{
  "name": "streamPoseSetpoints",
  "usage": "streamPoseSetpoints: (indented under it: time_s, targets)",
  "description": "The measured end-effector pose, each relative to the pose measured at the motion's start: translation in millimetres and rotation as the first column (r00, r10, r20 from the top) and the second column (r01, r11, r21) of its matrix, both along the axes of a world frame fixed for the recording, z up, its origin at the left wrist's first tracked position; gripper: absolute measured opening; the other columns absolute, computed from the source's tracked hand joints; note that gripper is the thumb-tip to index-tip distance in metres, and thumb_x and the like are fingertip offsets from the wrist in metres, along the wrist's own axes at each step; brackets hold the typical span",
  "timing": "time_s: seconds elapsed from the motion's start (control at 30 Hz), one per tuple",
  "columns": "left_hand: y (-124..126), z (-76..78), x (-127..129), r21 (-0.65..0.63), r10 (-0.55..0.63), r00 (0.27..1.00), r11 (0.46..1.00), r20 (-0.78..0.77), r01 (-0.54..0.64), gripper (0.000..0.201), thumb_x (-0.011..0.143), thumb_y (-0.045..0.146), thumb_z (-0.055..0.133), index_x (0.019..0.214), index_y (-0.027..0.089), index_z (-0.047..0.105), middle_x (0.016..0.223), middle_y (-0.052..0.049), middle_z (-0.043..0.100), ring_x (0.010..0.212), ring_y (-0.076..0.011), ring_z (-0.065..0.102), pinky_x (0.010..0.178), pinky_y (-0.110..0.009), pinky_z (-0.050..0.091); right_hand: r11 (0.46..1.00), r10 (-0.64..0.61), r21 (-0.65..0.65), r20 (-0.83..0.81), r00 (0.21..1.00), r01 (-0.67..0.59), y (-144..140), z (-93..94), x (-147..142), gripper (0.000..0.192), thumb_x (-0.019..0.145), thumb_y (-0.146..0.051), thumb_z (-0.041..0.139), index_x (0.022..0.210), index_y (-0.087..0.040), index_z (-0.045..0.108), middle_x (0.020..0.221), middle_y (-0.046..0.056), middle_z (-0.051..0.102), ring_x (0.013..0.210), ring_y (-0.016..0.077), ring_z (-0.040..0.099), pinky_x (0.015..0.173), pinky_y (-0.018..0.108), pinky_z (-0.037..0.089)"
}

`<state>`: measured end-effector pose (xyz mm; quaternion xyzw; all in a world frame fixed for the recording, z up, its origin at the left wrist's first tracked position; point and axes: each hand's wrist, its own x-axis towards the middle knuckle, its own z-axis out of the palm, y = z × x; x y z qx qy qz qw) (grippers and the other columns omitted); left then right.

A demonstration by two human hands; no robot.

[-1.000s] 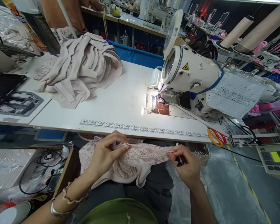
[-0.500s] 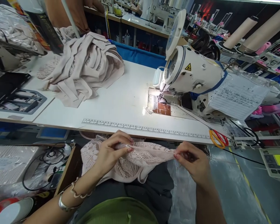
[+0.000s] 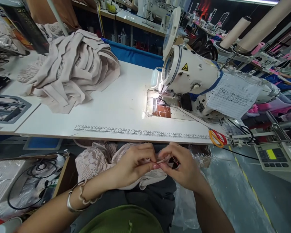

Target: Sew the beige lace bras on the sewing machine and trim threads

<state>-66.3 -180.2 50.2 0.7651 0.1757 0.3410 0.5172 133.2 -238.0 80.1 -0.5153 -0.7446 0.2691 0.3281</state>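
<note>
A pale pink lace bra [image 3: 94, 160] lies across my lap, below the front edge of the sewing table. My left hand [image 3: 138, 161] pinches its edge between thumb and fingers. Close against it, my right hand [image 3: 180, 165] pinches the same edge, and the fingertips of both hands nearly touch. The strip between them is mostly hidden by the fingers. Beyond the table edge stands a white sewing machine [image 3: 191, 69], its lamp lighting the needle plate [image 3: 162, 111].
A heap of beige fabric pieces [image 3: 72, 71] lies on the table's left. A printed ruler [image 3: 140, 132] runs along the front edge. Orange and red scissors [image 3: 217, 138] rest at the right. A control panel [image 3: 273, 157] sits low right, and an open box [image 3: 60, 179] stands low left.
My right hand has moved left to meet my left hand, which shifted right along the bra. The stretched edge between them is now bunched short. The view has shifted slightly right.
</note>
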Motion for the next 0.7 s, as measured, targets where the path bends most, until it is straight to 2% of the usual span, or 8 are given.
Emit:
streamPoseSetpoints:
  time_s: [0.1, 0.27, 0.37, 0.57, 0.7]
  targets:
    - [5, -1.2, -2, -0.066, 0.025, 1.0, 0.998, -0.009, -0.025, 0.024, 0.097, 0.023, 0.057, 0.075, 0.017, 0.063, 0.078, -0.004, 0.058, 0.071, -0.0146, 0.055, 0.06, -0.024, 0.042, 0.999, -0.049, -0.023, -0.088, 0.995, 0.047, -1, -8.4, 13, 0.021, 0.083, -0.029, 0.076, 0.09, -0.023, 0.057, 0.076, -0.003, 0.064, 0.051, 0.0086, 0.044, 0.048, 0.022, 0.037]
    - [10, -4.3, -4, -0.075, 0.009, 1.0, 0.997, 0.007, -0.008, 0.022, 0.096, 0.021, 0.057, 0.074, 0.018, 0.062, 0.078, -0.003, 0.058, 0.071, -0.0147, 0.055, 0.062, -0.025, 0.042, 1.0, 0.001, -0.006, -0.082, 0.997, -0.001, 2, -11.9, 26, 0.017, 0.084, -0.029, 0.076, 0.09, -0.022, 0.062, 0.065, -0.006, 0.053, 0.052, 0.0094, 0.044, 0.05, 0.022, 0.035]
    - [10, -5.9, -2, -0.064, -0.009, 1.0, 0.998, -0.019, 0.008, 0.021, 0.096, 0.02, 0.057, 0.076, 0.018, 0.062, 0.081, -0.004, 0.058, 0.072, -0.0148, 0.055, 0.063, -0.025, 0.042, 0.999, 0.006, -0.044, -0.109, 0.994, -0.011, 4, -12.2, 29, 0.019, 0.084, -0.032, 0.077, 0.094, -0.022, 0.064, 0.066, -0.006, 0.051, 0.053, 0.0091, 0.04, 0.049, 0.022, 0.033]
    - [11, -0.5, -2, -0.016, 0.006, 1.0, 1.0, 0.0, -0.006, 0.023, 0.097, 0.021, 0.058, 0.075, 0.018, 0.062, 0.078, -0.003, 0.058, 0.072, -0.0147, 0.056, 0.064, -0.024, 0.044, 0.981, 0.088, -0.158, -0.17, 0.982, -0.115, 12, -9.4, 35, 0.031, 0.085, -0.049, 0.075, 0.086, -0.021, 0.062, 0.084, 0.003, 0.063, 0.066, 0.0135, 0.053, 0.057, 0.025, 0.041]
    - [11, 3.0, -1, -0.057, -0.009, 1.0, 0.998, 0.028, 0.011, 0.021, 0.096, 0.02, 0.058, 0.075, 0.018, 0.063, 0.091, -0.006, 0.064, 0.082, -0.0152, 0.061, 0.069, -0.023, 0.047, 0.986, 0.119, -0.093, -0.208, 0.971, -0.141, 14, -4.3, 38, 0.022, 0.095, -0.038, 0.065, 0.083, -0.02, 0.063, 0.089, 0.006, 0.067, 0.071, 0.0142, 0.059, 0.061, 0.026, 0.044]
